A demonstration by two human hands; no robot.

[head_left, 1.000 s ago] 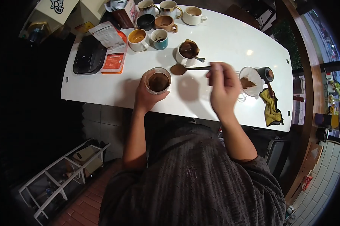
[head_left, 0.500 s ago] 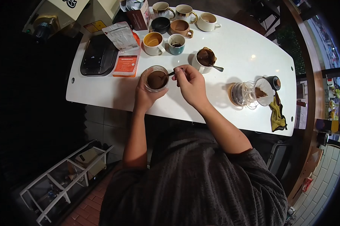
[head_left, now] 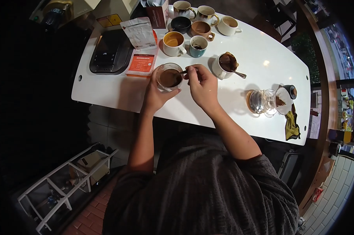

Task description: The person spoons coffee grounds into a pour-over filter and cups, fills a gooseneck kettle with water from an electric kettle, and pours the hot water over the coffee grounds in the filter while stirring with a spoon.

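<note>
My left hand (head_left: 155, 96) is wrapped round a clear glass (head_left: 160, 83) at the near side of the white table. Brown liquid (head_left: 168, 77) is in the glass. Between thumb and fingers, my right hand (head_left: 204, 87) pinches a spoon (head_left: 183, 72), whose lower end dips into the liquid. To the right of that hand stands a white cup (head_left: 220, 72) with a dark brown, smeared inside and a second spoon (head_left: 239, 74) leaning out over its rim.
Several mugs, among them a teal one (head_left: 198, 49), stand at the back. A black scale (head_left: 109, 53), a coffee bag (head_left: 141, 34) and an orange card (head_left: 141, 64) lie left. Right are a glass server (head_left: 257, 101), a dripper (head_left: 283, 102) and a yellow-green cloth (head_left: 292, 126).
The camera view has shifted, so the table items appear farther right. Both hands keep hold of the glass and spoon, and the spoon sits at a slightly different angle in the liquid.
</note>
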